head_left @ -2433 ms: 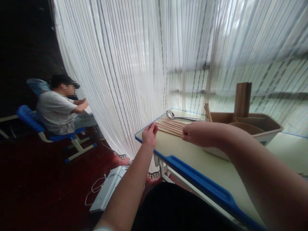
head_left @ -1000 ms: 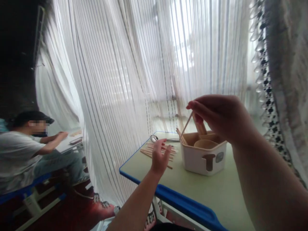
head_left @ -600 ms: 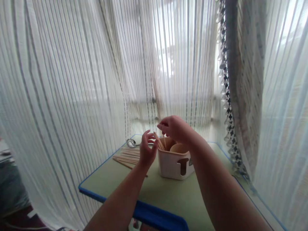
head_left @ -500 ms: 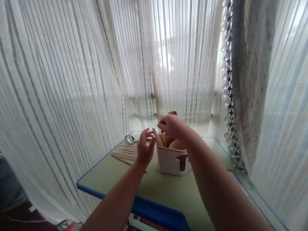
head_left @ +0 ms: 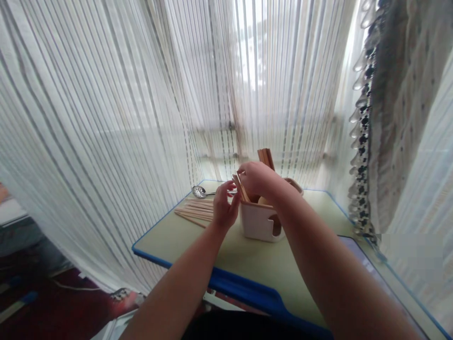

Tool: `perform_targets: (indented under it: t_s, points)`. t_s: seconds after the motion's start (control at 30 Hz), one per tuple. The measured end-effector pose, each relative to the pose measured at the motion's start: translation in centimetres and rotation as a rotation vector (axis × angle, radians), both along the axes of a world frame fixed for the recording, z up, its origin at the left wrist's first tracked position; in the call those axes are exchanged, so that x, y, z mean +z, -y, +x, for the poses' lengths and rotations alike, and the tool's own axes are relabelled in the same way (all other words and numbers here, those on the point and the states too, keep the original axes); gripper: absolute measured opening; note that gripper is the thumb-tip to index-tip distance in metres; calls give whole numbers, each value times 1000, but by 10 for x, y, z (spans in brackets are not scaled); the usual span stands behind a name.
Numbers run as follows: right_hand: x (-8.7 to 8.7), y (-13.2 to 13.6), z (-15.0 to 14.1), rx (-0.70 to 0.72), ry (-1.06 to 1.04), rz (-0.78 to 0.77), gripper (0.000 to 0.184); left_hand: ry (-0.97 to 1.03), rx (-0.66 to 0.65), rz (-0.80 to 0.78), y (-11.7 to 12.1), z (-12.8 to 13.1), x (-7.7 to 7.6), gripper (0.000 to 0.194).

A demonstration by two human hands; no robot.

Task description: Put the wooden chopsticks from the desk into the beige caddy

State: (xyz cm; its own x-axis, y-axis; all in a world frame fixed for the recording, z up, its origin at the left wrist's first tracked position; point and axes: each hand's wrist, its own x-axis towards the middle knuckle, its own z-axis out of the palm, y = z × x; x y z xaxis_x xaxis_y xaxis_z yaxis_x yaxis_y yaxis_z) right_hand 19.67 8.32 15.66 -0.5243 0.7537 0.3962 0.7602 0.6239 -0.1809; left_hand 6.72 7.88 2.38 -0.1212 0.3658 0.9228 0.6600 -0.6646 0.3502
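A white holder point(head_left: 260, 222) with a dark cut-out stands on a pale green desk point(head_left: 198, 248). Thin wooden chopsticks point(head_left: 241, 187) lean in its left compartment and flat wooden pieces point(head_left: 265, 157) rise at its back. My right hand point(head_left: 256, 178) hovers over the holder's left side, fingers curled at the tops of the chopsticks. My left hand point(head_left: 224, 208) is beside the holder's left wall, fingers apart and holding nothing. Several loose chopsticks point(head_left: 195, 211) lie on the desk left of it.
A metal slotted spoon point(head_left: 200, 191) lies at the desk's far left corner. The desk has a blue front edge point(head_left: 244, 293). Sheer striped curtains point(head_left: 123, 108) hang close around the desk, with a heavier beaded curtain point(head_left: 392, 118) on the right. Dark red floor lies at lower left.
My right hand lifted a chopstick from the desk, carried it over the holder and lowered it into the left compartment. My view swung right, away from the seated person. My left hand rose beside the holder.
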Motion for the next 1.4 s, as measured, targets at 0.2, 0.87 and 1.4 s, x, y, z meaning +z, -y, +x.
perform_targets:
  t_s: [0.2, 0.87, 1.4]
  points:
    - [1, 8, -3, -28, 139, -69, 31, -71, 28, 23, 4, 5, 4, 23]
    - [-4, 89, -35, 335, 180, 60, 34, 312, 432, -103, 24, -111, -3, 23]
    - [-102, 55, -89, 178, 624, -197, 28, 99, 694, -502, 47, -149, -38, 16]
